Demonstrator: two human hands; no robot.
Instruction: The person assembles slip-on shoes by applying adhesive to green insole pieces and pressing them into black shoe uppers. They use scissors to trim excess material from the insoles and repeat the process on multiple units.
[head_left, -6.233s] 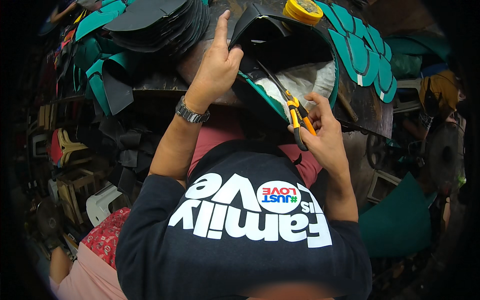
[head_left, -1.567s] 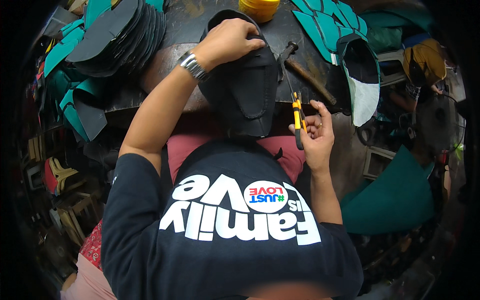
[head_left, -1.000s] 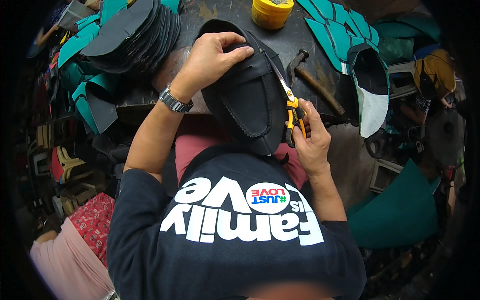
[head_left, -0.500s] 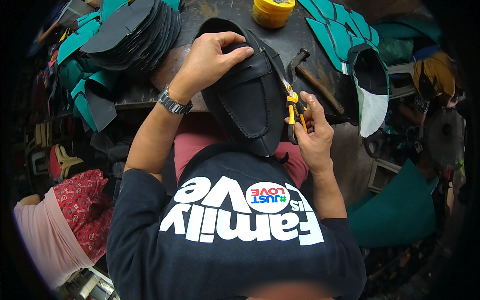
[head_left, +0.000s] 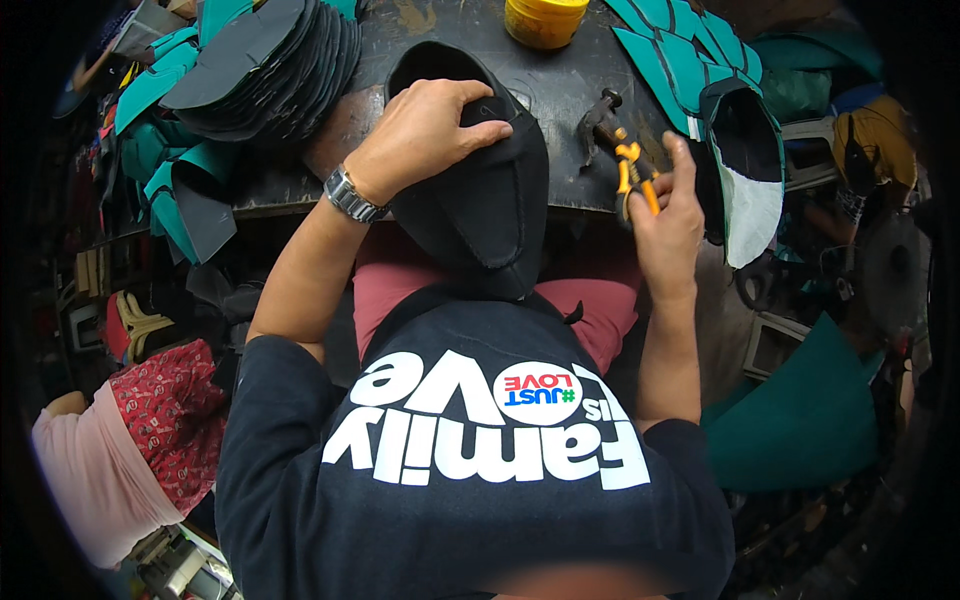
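Note:
A black loafer-style shoe upper (head_left: 468, 215), with a stitched apron seam, stands tilted between my lap and the table edge, toe toward me. My left hand (head_left: 432, 135) is closed over its upper part, thumb and fingers gripping near the opening. To the right of the shoe and apart from it, my right hand (head_left: 668, 215) holds a pair of pliers (head_left: 629, 165) with yellow-orange and black handles. Behind the pliers a hammer (head_left: 602, 118) lies on the table, its handle partly covered by them.
On the dark worktable (head_left: 410, 22), a stack of black cut pieces (head_left: 265, 75) stands at the left among teal pieces. A yellow tub (head_left: 545, 22) sits at the back. Teal-and-black uppers (head_left: 690, 55) lie at the right. A teal sheet (head_left: 800, 420) is at lower right.
My right hand and the pliers have moved away from the shoe's side, rightward and slightly farther off. The shoe has turned and shifted slightly left in my left hand.

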